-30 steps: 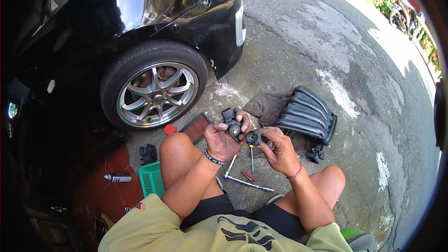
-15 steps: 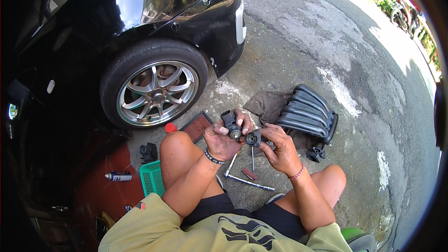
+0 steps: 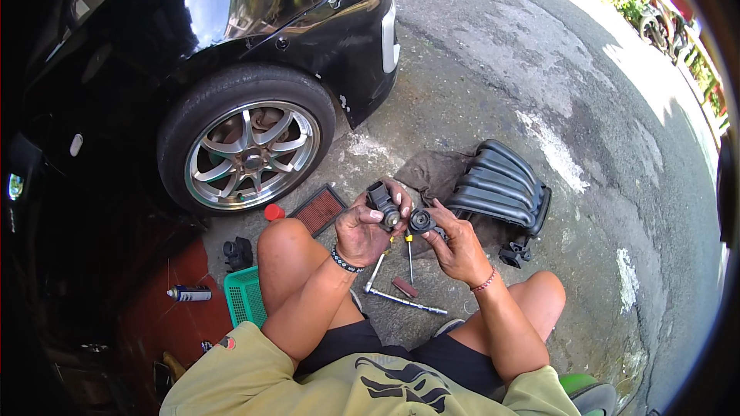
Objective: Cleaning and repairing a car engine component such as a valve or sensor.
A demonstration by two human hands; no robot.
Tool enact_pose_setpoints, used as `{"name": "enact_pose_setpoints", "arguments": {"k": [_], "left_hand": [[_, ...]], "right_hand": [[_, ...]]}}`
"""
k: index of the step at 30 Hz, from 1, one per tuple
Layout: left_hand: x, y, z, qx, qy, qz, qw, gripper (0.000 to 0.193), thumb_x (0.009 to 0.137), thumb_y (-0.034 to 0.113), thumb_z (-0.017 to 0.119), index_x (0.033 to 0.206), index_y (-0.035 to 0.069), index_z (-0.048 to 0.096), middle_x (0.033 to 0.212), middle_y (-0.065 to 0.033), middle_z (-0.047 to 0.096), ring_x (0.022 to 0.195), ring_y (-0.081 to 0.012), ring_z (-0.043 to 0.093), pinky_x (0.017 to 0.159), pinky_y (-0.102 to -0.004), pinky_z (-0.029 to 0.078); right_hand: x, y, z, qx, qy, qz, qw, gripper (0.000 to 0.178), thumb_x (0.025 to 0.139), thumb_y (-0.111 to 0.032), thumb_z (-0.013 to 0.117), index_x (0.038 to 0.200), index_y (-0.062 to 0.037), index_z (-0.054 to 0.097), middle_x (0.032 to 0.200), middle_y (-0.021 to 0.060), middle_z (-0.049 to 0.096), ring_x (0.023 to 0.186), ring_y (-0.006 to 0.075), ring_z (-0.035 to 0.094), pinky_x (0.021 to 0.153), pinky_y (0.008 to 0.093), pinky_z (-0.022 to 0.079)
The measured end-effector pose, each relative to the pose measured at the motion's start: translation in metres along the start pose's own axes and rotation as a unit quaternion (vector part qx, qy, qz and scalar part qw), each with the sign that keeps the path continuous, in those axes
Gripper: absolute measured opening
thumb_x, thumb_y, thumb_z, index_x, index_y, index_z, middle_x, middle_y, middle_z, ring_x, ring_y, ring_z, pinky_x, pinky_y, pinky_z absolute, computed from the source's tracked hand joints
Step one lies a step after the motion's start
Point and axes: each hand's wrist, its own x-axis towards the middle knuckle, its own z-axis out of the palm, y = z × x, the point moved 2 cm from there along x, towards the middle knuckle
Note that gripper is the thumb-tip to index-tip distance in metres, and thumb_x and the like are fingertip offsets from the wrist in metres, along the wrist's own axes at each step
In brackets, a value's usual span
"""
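Observation:
Between the fingers of my left hand (image 3: 361, 237) is a blocky black car part (image 3: 383, 199), perhaps an ignition coil, with a shiny metal tip at its round lower end. My right hand (image 3: 464, 253) pinches a round black part (image 3: 421, 221), its ringed, hollow end turned up toward me. The two parts are side by side, close together; a small gap shows between them. Below them on the ground, a screwdriver (image 3: 410, 260) with a yellow collar and a long metal ratchet handle (image 3: 405, 302) lie near a small reddish-brown block (image 3: 405, 287).
A black car's wheel (image 3: 251, 159) stands ahead on the left. Near it lie a red cap (image 3: 274, 212), a rectangular air filter (image 3: 317, 211), a black fitting (image 3: 237, 253), a green basket (image 3: 245, 297) and a spray can (image 3: 189, 293). A ribbed black intake manifold (image 3: 501, 185) rests on a dark cloth (image 3: 426, 173).
My right hand has turned its part, so the round ringed end now shows more fully and sits slightly higher. My left hand still holds the blocky part. The whole view has shifted slightly.

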Motion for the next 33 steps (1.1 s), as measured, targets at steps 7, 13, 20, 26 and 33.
{"name": "enact_pose_setpoints", "arguments": {"k": [7,13,20,26,33], "left_hand": [[0.000,0.001,-0.001,-0.005,-0.014,0.007,1.000,0.041,0.065,0.025,0.063,0.097,0.002,0.051,0.086,-0.0115,0.055,0.069,-0.0178,0.053,0.059,-0.0276,0.042],[0.000,-0.001,-0.004,-0.044,-0.019,0.003,0.999,0.040,0.066,0.025,0.062,0.097,0.003,0.051,0.085,-0.0117,0.055,0.070,-0.0183,0.053,0.060,-0.0287,0.043],[0.001,0.002,0.004,-0.102,-0.012,-0.011,0.995,0.040,0.068,0.027,0.063,0.098,0.004,0.051,0.085,-0.0104,0.054,0.071,-0.0199,0.053,0.063,-0.0308,0.043],[-0.025,0.086,0.006,-0.143,-0.038,0.010,0.989,0.050,0.086,0.032,0.064,0.120,-0.001,0.049,0.087,-0.0092,0.051,0.072,-0.0171,0.047,0.066,-0.0289,0.040],[-0.102,0.191,-0.079,0.099,0.147,0.075,0.981,0.051,0.091,0.027,0.063,0.125,-0.005,0.043,0.104,-0.0138,0.049,0.086,-0.0195,0.049,0.072,-0.0301,0.045]], "right_hand": [[0.001,0.000,0.001,0.004,-0.012,0.011,1.000,0.024,0.091,-0.006,0.058,0.113,-0.0006,0.062,0.111,0.0176,0.066,0.103,0.0401,0.063,0.114,0.0520,0.032],[0.000,0.002,0.001,-0.012,-0.016,0.005,1.000,0.025,0.091,-0.006,0.058,0.114,-0.0008,0.061,0.112,0.0170,0.066,0.104,0.0388,0.063,0.114,0.0521,0.032],[0.001,-0.004,-0.003,-0.014,-0.008,0.000,1.000,0.025,0.091,-0.007,0.057,0.115,0.0001,0.060,0.112,0.0181,0.066,0.106,0.0392,0.062,0.114,0.0519,0.032],[-0.008,0.009,-0.007,-0.099,0.055,0.105,0.988,0.033,0.089,-0.012,0.065,0.118,0.0012,0.057,0.103,0.0239,0.066,0.095,0.0403,0.064,0.080,0.0432,0.051],[-0.037,0.057,0.022,-0.161,-0.007,0.215,0.963,0.028,0.090,-0.007,0.063,0.114,0.0020,0.053,0.096,0.0234,0.068,0.092,0.0388,0.068,0.079,0.0403,0.051]]}}
